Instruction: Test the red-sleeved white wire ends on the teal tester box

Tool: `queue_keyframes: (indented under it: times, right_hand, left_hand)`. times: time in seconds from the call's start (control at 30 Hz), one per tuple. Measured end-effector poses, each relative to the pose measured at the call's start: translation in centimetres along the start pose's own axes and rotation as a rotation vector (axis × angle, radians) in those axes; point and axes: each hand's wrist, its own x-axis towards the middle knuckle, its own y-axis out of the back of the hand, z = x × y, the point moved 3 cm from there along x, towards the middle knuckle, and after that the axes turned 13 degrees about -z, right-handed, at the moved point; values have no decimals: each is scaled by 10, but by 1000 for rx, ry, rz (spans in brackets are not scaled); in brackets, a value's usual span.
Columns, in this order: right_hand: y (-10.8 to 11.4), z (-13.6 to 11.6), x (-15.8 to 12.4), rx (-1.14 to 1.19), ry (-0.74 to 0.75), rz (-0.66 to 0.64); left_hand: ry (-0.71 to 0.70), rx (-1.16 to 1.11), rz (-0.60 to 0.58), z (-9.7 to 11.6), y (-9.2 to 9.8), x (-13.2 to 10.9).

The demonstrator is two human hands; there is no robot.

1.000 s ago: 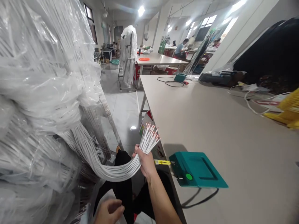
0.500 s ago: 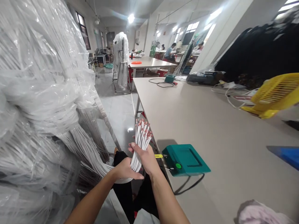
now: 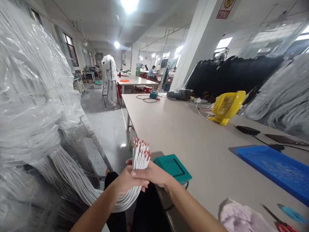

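A bundle of white wires [image 3: 140, 158] with bare copper-coloured ends stands upright between my hands at the table's near left edge. My left hand [image 3: 129, 180] is wrapped round it from the left. From the right, my right hand [image 3: 146, 174] grips the same bundle, its thumb across the front and overlapping the left hand. Below the hands the wires curve left into a large plastic-wrapped hank [image 3: 70, 174]. Just right of my right hand, a green box-shaped device [image 3: 173, 167] sits on the table, partly hidden by my forearm.
On the table [image 3: 169, 129] are a yellow fan [image 3: 227, 106], a blue tray [image 3: 272, 167], a crumpled pale cloth [image 3: 241, 216] and a second green device [image 3: 153, 94] with a black cable. A wrapped rack [image 3: 109, 80] stands on the floor ahead. Far back, a person [image 3: 152, 72] sits at a table.
My view has swung to the right, bringing the blue tray further in. The right hand has slid down the bundle to meet the left, and the bundle stands more upright.
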Motion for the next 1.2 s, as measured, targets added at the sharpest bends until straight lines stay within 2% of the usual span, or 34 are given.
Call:
queue_keyframes:
  times: [0.07, 0.17, 0.23, 0.33, 0.47, 0.6, 0.7, 0.83, 0.9, 1.0, 1.2]
  right_hand:
    - [2, 13, -8, 2, 44, 73]
    - [-3, 22, -14, -13, 194, 215]
    - [-9, 24, -15, -101, 226, 244]
    - [-18, 30, -11, -217, 178, 254]
    - [-20, 45, -3, -156, 135, 252]
    - [-10, 46, -4, -264, 202, 374]
    - [1, 42, -7, -321, 249, 427]
    - [11, 39, -10, -358, 241, 451]
    - [15, 38, -12, -361, 236, 514]
    - [18, 42, -11, -296, 215, 566]
    - [17, 53, -2, -11, 138, 464]
  left_hand:
    - [-25, -11, 139, -9, -5, -2]
    - [-42, -27, 346, -21, -6, -17]
    - [-23, -8, 417, -27, -5, -28]
    - [24, 42, 421, -38, -1, -40]
    - [104, 102, 470, -46, 4, -46]
    - [123, 154, 465, -29, -1, -36]
    - [77, 208, 484, -15, -4, -23]
    - [50, 57, 514, -15, -4, -14]
    - [33, 6, 496, -19, -5, -14]
    - [-12, -22, 435, -24, -4, -15]
    - [-56, -158, 394, -31, 3, -20]
